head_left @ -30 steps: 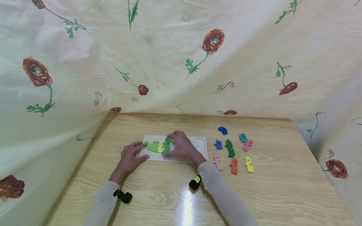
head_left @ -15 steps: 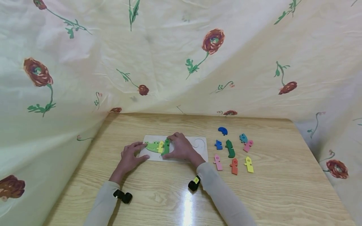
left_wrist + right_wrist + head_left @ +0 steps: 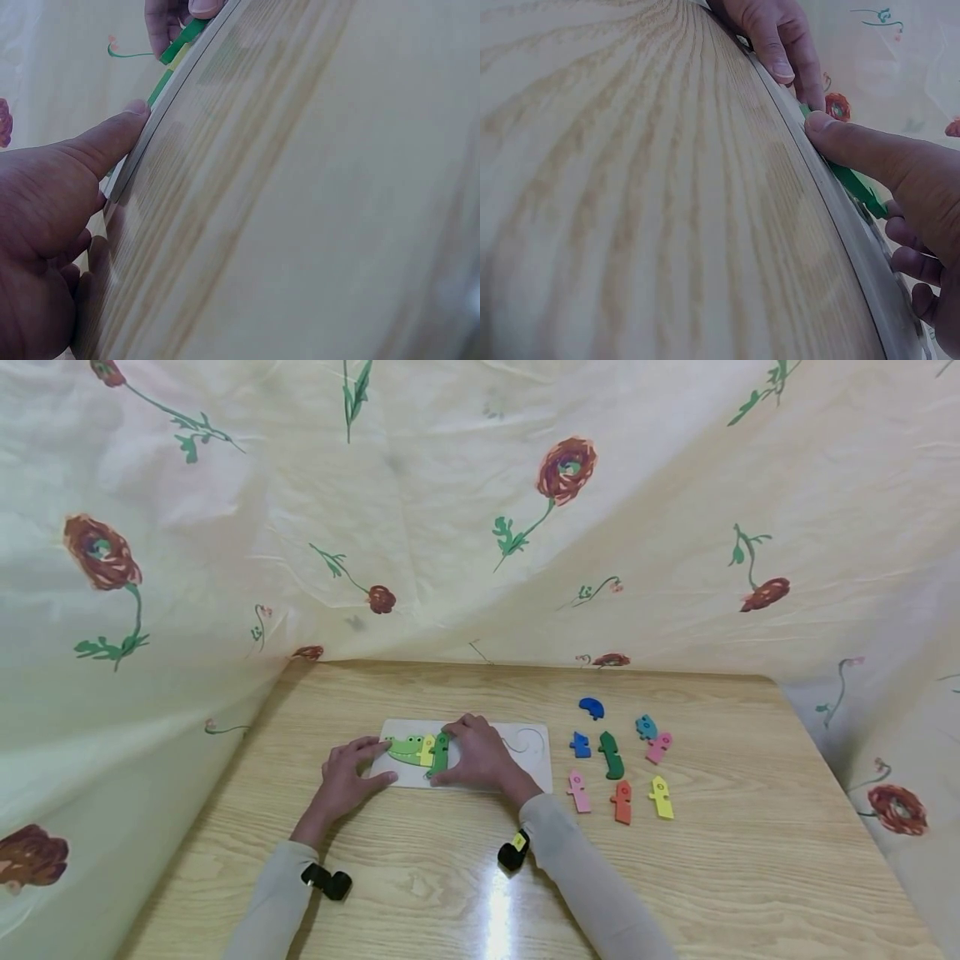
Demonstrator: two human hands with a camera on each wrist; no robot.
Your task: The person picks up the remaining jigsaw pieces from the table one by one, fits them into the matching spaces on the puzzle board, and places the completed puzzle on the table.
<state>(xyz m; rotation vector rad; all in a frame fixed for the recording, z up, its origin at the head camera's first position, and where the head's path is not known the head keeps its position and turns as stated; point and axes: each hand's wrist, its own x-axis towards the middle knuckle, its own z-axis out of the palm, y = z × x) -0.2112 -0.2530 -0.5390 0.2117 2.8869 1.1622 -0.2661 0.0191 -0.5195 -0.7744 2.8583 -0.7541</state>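
Observation:
A pale puzzle board (image 3: 537,764) lies on the table with a green crocodile-head piece (image 3: 405,751) at its left end. Right of the head sits a yellow piece (image 3: 427,750). My right hand (image 3: 483,755) pinches a green puzzle piece (image 3: 439,753) between thumb and fingers, beside the yellow one. In the right wrist view this green piece (image 3: 855,187) lies low over the board, partly behind the thumb. My left hand (image 3: 351,778) rests at the board's left end, index finger by the crocodile head, thumb on the near edge. Its thumb (image 3: 124,135) lies straight in the left wrist view.
Right of the board lie several loose pieces: dark blue (image 3: 592,707), blue (image 3: 581,745), green (image 3: 611,756), teal (image 3: 646,727), two pink, red (image 3: 622,802) and yellow (image 3: 661,797). A flowered cloth (image 3: 450,527) hangs behind the wooden table (image 3: 420,877) and at its sides.
My right hand has shifted slightly left and toward me with the green piece, bringing it closer against the yellow piece. The left hand has stayed in place.

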